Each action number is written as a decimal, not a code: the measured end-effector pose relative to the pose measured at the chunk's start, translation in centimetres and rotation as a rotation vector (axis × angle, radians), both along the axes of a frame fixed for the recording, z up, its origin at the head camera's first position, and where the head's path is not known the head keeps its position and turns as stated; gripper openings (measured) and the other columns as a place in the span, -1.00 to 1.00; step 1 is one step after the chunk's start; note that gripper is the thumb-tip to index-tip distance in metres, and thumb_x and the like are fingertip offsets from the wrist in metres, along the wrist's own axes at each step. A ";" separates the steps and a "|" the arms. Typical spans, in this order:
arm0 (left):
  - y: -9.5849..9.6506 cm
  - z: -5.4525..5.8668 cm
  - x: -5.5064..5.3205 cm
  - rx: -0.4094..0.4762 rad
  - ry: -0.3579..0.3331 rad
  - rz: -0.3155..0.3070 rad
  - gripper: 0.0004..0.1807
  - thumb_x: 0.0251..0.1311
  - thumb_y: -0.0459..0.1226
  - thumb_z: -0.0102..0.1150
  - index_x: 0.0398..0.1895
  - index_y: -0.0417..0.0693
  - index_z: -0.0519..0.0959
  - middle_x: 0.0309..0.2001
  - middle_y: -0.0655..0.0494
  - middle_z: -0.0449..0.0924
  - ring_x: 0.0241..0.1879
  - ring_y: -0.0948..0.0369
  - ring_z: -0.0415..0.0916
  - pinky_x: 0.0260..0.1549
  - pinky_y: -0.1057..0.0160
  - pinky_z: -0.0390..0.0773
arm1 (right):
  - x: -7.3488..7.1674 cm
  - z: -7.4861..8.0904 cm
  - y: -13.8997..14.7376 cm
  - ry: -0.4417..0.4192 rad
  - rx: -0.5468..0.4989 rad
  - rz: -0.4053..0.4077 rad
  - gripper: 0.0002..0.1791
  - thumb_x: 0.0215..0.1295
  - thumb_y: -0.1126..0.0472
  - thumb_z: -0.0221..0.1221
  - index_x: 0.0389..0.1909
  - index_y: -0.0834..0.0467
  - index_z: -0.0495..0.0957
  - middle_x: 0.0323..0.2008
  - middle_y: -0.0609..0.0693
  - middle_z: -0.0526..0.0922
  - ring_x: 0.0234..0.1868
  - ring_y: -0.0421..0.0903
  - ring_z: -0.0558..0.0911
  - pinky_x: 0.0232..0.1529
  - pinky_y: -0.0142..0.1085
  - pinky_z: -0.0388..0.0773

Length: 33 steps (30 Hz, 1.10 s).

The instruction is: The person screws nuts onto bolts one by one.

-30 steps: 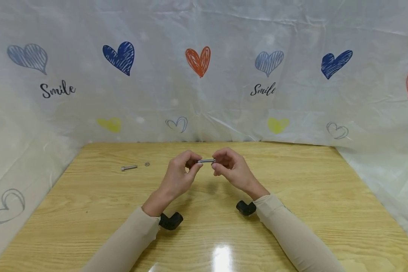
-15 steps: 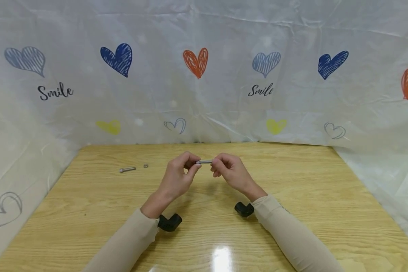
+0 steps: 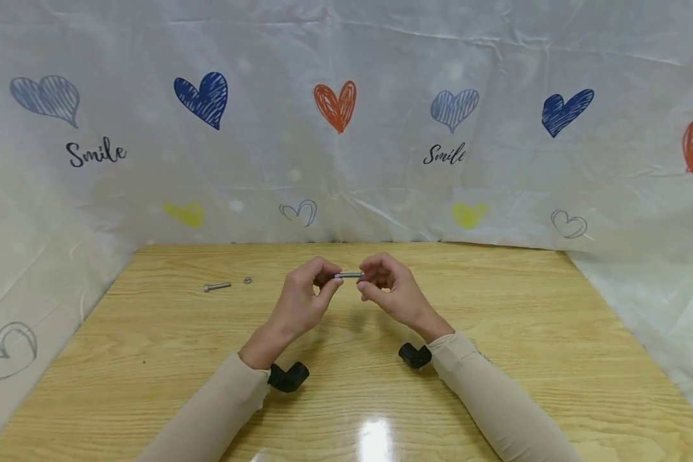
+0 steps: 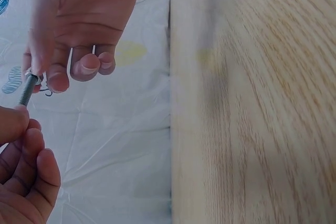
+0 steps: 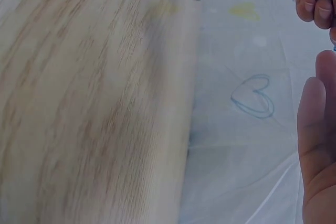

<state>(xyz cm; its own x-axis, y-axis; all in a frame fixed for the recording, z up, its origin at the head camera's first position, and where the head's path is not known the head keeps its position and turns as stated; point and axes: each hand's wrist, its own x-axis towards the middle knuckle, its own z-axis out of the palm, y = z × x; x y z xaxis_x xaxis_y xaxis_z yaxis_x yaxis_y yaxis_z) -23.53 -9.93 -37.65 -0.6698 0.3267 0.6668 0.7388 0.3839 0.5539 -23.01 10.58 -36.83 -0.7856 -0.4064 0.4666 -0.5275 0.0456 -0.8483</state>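
Above the middle of the table, a silver bolt (image 3: 349,274) is held level between the two hands. The left hand (image 3: 303,295) pinches its left end between thumb and fingers, covering much of that end. At the bolt's right end the right hand (image 3: 397,292) has its thumb and index finger around a small nut (image 4: 32,75). In the left wrist view the threaded shank (image 4: 26,94) shows between the hands, and the right hand's other fingers are loosely bent. The right wrist view shows part of both hands, but not the bolt.
A second bolt (image 3: 217,287) and a loose nut (image 3: 248,280) lie on the wooden table (image 3: 150,398), left of the hands. A white cloth (image 3: 381,192) printed with hearts hangs behind the table. Black wrist cameras (image 3: 289,377) sit under both wrists.
The right thumb rolled up over the bolt's right end half a second ago and is now back lower, with the fingers spread wider. The left hand keeps its grip on the bolt almost still.
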 end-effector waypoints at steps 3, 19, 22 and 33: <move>0.0 0.0 0.0 -0.003 -0.004 0.000 -0.90 0.20 -0.46 0.21 -0.25 -0.16 0.55 -0.38 0.13 0.57 -0.48 0.32 0.48 -0.45 0.29 0.54 | 0.0 0.0 0.0 -0.018 0.011 -0.009 -0.79 0.30 0.44 0.12 -0.06 0.33 0.44 -0.35 0.25 0.56 -0.41 0.22 0.59 -0.31 -0.04 0.59; 0.0 -0.1 0.0 -0.008 -0.005 0.006 -0.90 0.21 -0.44 0.21 -0.24 -0.16 0.54 -0.38 0.11 0.57 -0.47 0.31 0.47 -0.43 0.29 0.53 | 0.0 0.1 -0.1 -0.031 0.065 -0.048 -0.85 0.42 0.34 0.03 -0.14 0.36 0.49 -0.36 0.30 0.56 -0.38 0.26 0.59 -0.32 -0.08 0.58; 0.0 -0.1 0.0 -0.005 -0.005 0.003 -0.90 0.21 -0.45 0.21 -0.23 -0.16 0.54 -0.38 0.12 0.57 -0.47 0.31 0.47 -0.44 0.30 0.52 | 0.1 0.0 -0.1 -0.025 0.052 -0.042 -0.75 0.34 0.39 0.11 0.00 0.35 0.43 -0.32 0.25 0.56 -0.37 0.21 0.59 -0.34 -0.16 0.59; -0.1 -0.1 0.0 -0.002 -0.004 0.000 -0.91 0.21 -0.44 0.20 -0.24 -0.16 0.54 -0.39 0.13 0.56 -0.48 0.32 0.46 -0.45 0.31 0.52 | -0.1 -0.1 -0.2 0.036 0.020 -0.002 -0.77 0.30 0.47 0.10 -0.04 0.40 0.41 -0.33 0.30 0.55 -0.44 0.25 0.59 -0.35 -0.10 0.60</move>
